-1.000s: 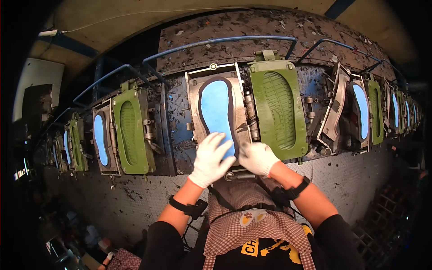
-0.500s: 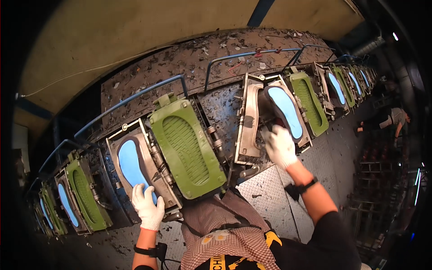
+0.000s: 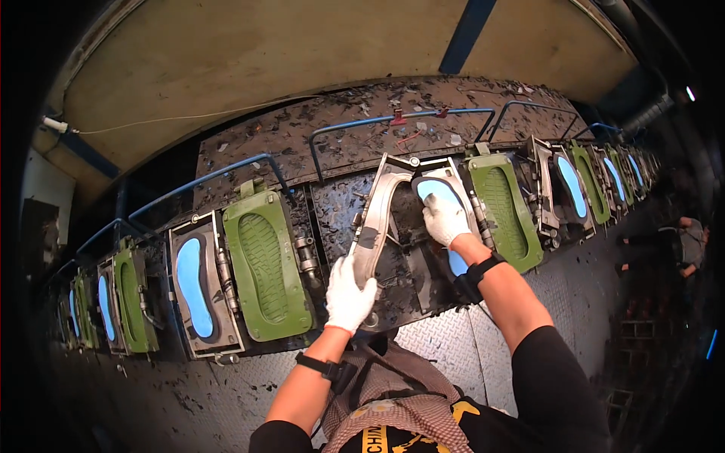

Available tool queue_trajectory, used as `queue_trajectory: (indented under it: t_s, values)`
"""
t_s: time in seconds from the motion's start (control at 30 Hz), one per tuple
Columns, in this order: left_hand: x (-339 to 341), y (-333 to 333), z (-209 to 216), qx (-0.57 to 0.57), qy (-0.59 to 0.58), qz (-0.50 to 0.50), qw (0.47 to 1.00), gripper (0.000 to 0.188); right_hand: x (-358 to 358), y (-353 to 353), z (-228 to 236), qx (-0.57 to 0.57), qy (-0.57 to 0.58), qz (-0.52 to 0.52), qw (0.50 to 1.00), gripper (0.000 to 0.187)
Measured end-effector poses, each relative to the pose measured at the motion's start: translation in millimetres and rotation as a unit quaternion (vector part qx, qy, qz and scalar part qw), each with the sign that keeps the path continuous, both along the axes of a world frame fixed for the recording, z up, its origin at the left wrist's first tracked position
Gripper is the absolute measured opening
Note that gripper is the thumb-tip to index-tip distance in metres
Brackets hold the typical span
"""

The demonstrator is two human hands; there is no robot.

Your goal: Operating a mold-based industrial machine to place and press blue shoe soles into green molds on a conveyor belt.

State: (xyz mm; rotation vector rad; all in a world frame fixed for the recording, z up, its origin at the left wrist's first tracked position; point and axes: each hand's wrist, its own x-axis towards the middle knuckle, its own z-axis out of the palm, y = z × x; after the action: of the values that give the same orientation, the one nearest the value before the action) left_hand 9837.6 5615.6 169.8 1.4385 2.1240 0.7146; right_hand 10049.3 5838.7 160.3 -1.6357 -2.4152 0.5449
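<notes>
Both my hands wear white gloves. My left hand (image 3: 350, 296) is closed on the near end of a pale metal mould frame (image 3: 375, 219), which is swung out to the left. Against the blue sole piece (image 3: 439, 186) beside it, my right hand (image 3: 444, 220) presses with curled fingers. Whatever those fingers may hold is hidden. The blue piece lies in its dark mould and shows above and below my right hand. To the right stands an open green mould half (image 3: 504, 210) with a ridged sole-shaped hollow.
Left of my hands are another green mould half (image 3: 268, 264) and a mould with a blue sole piece (image 3: 194, 287). More moulds line both sides. Blue rails (image 3: 400, 119) run behind, before a scrap-littered surface (image 3: 302, 134). Metal plate flooring (image 3: 445, 332) lies below. A person (image 3: 689, 245) is far right.
My left hand has left the blue sole piece in the left mould and moved right to the metal frame. The right hand has moved onto the blue piece. The frame has swung further left.
</notes>
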Motion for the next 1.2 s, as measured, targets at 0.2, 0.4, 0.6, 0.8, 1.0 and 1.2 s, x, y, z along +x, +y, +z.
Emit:
queue_trajectory:
  t_s: [0.2, 0.4, 0.6, 0.8, 1.0, 1.2]
  values:
    - [52, -18, 41, -0.099, -0.113, 0.148, 0.978, 0.079, 1, 11, -23, -0.026, 0.057, 0.001, 0.998, 0.035]
    - [159, 7, 17, -0.216, -0.310, 0.026, 0.926, 0.107, 13, 14, 61, -0.071, 0.070, 0.064, 0.993, 0.042]
    - [197, 25, -11, -0.131, -0.232, 0.140, 0.954, 0.125, 61, 23, 120, 0.172, 0.360, 0.089, 0.912, 0.034]
    - [202, 34, 0, 0.017, -0.057, 0.129, 0.990, 0.117, 59, 6, -14, 0.050, 0.127, 0.158, 0.978, 0.059]
    - [177, 71, -10, 0.260, 0.051, -0.160, 0.951, 0.042, 157, -48, 3, -0.123, 0.287, 0.233, 0.921, 0.051]
    - [189, 66, -16, 0.225, -0.056, -0.049, 0.972, 0.021, 150, -57, -12, 0.017, 0.260, 0.188, 0.947, 0.014]
